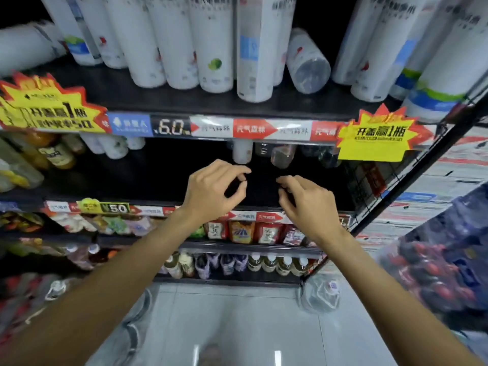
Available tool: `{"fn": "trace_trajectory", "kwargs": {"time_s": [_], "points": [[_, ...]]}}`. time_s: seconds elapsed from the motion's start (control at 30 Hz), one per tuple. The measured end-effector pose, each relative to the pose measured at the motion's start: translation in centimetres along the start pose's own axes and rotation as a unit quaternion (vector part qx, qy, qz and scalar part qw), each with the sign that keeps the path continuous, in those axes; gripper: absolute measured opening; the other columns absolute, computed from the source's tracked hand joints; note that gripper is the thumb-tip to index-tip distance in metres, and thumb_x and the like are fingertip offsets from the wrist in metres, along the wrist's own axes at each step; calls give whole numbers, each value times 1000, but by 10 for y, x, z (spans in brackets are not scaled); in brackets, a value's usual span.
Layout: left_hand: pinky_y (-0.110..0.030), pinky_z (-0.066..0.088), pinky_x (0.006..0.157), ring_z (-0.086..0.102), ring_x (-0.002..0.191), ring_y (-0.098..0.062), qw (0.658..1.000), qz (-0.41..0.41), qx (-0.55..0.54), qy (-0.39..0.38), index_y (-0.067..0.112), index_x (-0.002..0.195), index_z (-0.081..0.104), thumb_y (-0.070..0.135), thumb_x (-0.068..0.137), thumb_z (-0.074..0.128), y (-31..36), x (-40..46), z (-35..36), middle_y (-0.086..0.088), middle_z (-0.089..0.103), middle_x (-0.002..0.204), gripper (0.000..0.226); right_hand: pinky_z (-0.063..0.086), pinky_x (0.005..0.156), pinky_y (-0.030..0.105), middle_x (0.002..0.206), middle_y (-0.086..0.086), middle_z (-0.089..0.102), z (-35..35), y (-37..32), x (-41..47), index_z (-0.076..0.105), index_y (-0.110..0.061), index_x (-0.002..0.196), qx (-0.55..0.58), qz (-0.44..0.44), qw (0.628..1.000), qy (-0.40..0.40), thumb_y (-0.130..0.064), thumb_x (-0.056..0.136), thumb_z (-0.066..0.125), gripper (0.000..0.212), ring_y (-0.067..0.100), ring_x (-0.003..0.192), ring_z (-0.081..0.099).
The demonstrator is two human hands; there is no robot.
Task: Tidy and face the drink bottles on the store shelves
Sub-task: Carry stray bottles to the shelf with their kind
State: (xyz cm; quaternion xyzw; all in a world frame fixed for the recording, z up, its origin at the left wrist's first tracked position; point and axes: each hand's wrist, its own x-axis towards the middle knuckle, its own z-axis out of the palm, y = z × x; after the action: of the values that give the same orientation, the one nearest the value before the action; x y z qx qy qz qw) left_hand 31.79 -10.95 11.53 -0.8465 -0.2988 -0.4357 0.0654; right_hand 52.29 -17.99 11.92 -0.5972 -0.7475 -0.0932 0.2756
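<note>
Both hands empty w/ fingers loosely curled, left hand (215,190) & right hand (307,200) near each other at the middle shelf (148,178), just below a white bottle (242,152) & a clear bottle (282,155) at the far back.

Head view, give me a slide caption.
Both hands, left and right, reach empty toward a dark shelf of bottles.
</note>
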Motion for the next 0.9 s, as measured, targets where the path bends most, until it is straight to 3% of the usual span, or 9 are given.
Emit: {"fn": "trace_trajectory", "kwargs": {"time_s": [0.13, 0.23, 0.43, 0.53, 0.6, 0.7, 0.9], "points": [[-31, 53, 74, 60, 91, -9, 966, -246, -66, -49, 21, 115, 60, 30, 86, 62, -17, -27, 69, 12, 66, 96, 30, 54, 67, 33, 114, 1, 61, 56, 52, -19, 61, -15, 114, 49, -11, 998, -43, -22, 91, 58, 25, 22, 100, 61], [-21, 47, 83, 58, 99, -9, 929, -336, -152, -17, 19, 123, 52, 21, 84, 71, -41, -34, 116, 10, 61, 107, 43, 52, 79, 36, 124, 2, 55, 90, 78, -13, 58, -15, 120, 38, -42, 997, -47, -20, 89, 63, 32, 24, 111, 54], [-26, 45, 92, 54, 112, -15, 892, -400, -201, 67, 16, 137, 39, 28, 77, 79, -91, -31, 186, -2, 53, 126, 73, 45, 90, 39, 122, 10, 54, 147, 97, 20, 54, -11, 124, 10, -20, 1000, 17, -21, 88, 61, 37, 30, 110, 50], [-29, 45, 96, 51, 119, -18, 897, -385, -210, 60, 16, 144, 28, 33, 75, 80, -110, -9, 208, -6, 47, 136, 89, 45, 87, 38, 129, 10, 49, 163, 110, 35, 50, -12, 128, 63, 67, 993, 71, -22, 89, 61, 42, 29, 117, 48], [-39, 41, 104, 45, 127, -23, 907, -372, -187, 69, 16, 147, 23, 38, 71, 82, -118, 9, 219, -10, 40, 141, 99, 44, 91, 38, 134, 9, 45, 169, 123, 42, 45, -14, 131, 103, 129, 981, 102, -25, 88, 64, 49, 27, 122, 45], [-41, 35, 108, 33, 135, -30, 914, -388, -107, 51, 12, 150, 15, 46, 67, 82, -133, 33, 233, -15, 31, 147, 112, 36, 100, 35, 140, 10, 36, 183, 143, 59, 33, -12, 139, 143, 191, 964, 114, -30, 83, 71, 69, 27, 130, 38], [-39, 42, 99, 46, 128, -30, 939, -337, -65, 40, 14, 151, 15, 42, 78, 74, -147, 38, 232, -12, 40, 144, 98, 33, 111, 44, 148, 16, 26, 213, 154, 107, 9, -11, 149, 231, 254, 933, 110, -33, 74, 81, 106, 32, 136, 33]]}}
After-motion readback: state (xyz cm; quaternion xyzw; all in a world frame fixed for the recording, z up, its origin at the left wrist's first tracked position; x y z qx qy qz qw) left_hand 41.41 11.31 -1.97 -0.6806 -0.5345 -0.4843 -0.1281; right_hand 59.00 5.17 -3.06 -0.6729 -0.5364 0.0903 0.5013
